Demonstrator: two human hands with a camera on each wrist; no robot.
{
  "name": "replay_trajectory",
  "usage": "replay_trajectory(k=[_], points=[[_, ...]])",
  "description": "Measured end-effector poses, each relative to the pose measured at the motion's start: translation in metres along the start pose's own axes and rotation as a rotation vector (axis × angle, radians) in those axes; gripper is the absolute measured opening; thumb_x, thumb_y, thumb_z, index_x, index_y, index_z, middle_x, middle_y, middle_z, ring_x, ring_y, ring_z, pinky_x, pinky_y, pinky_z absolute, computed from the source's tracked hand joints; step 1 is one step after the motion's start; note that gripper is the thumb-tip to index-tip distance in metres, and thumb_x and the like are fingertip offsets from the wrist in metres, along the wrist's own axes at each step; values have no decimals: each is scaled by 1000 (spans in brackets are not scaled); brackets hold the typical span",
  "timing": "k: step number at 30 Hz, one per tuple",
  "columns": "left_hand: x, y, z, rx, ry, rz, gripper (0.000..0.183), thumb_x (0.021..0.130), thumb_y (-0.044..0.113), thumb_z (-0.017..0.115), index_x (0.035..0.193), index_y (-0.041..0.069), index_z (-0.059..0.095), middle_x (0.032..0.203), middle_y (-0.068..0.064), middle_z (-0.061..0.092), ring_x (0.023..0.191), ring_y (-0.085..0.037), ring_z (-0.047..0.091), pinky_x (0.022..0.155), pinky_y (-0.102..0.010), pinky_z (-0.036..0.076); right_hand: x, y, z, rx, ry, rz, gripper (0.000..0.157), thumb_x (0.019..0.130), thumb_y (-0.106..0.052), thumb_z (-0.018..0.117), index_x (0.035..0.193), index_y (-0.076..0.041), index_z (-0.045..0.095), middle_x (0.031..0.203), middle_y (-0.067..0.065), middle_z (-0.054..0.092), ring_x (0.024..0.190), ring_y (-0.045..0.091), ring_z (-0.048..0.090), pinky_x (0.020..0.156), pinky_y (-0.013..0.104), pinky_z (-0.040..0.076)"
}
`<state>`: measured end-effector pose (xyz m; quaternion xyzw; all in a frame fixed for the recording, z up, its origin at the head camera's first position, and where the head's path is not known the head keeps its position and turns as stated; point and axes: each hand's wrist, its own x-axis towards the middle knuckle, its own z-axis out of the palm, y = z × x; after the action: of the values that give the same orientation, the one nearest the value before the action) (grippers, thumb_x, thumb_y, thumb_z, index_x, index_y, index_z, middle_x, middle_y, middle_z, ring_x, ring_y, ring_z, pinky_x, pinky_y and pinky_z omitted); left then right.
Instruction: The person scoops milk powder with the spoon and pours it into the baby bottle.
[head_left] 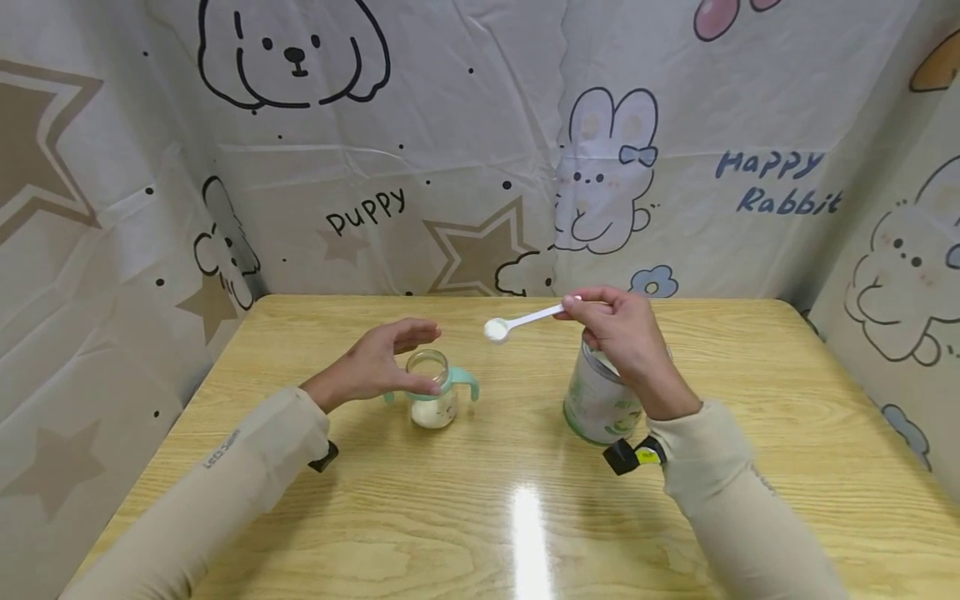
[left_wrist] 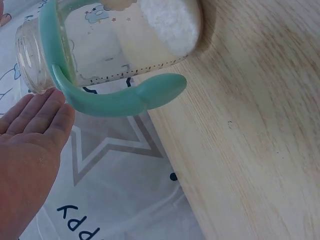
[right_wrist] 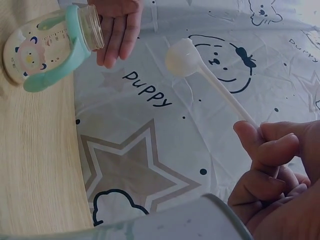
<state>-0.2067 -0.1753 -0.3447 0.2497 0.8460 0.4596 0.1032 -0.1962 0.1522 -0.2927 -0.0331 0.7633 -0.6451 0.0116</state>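
Note:
A clear baby bottle [head_left: 433, 412] with a mint-green collar and two handles stands on the table, its neck uncapped. White powder [left_wrist: 172, 25] lies in its bottom. My left hand [head_left: 372, 363] is beside the neck, its fingers extended behind and the thumb in front; whether it touches the glass I cannot tell. Between thumb and fingers, my right hand [head_left: 628, 337] pinches the handle of a white measuring scoop [head_left: 534, 317]. Pale powder fills the scoop's bowl, held in the air right of the bottle. Below the right hand stands a white-and-green can [head_left: 592, 398], its top partly hidden by that hand.
The wood-grain table [head_left: 420, 517] ends at a printed cloth [head_left: 450, 167], which hangs behind it and along both sides. A bright light reflection falls on the table's front middle.

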Motion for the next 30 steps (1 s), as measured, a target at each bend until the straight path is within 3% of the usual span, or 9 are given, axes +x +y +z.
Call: replay_trajectory(k=[9,21,30], points=[[-4,-5,0,-15,-1,-24,86,77,22,89,147,1,44,148,-15,49,139,-33,42,115,-51,33,1,3,10,-4,-5,9,31,98,-19,67,115,6,64,85,-6,74,51,4,42,47,16,35],[-6,-7,4,-30,-12,-8,88,76,18,89,147,-2,42,149,-18,47,139,-34,42,115,-50,33,1,2,27,34,-32,19,24,98,-13,66,114,5,65,87,-3,74,52,5,43,49,15,36],[-5,-12,7,8,8,-7,84,75,18,90,144,-1,46,146,-17,51,137,-33,45,114,-50,35,3,2,41,4,-37,22,26,98,-16,68,114,4,67,88,2,75,50,5,44,48,15,37]])
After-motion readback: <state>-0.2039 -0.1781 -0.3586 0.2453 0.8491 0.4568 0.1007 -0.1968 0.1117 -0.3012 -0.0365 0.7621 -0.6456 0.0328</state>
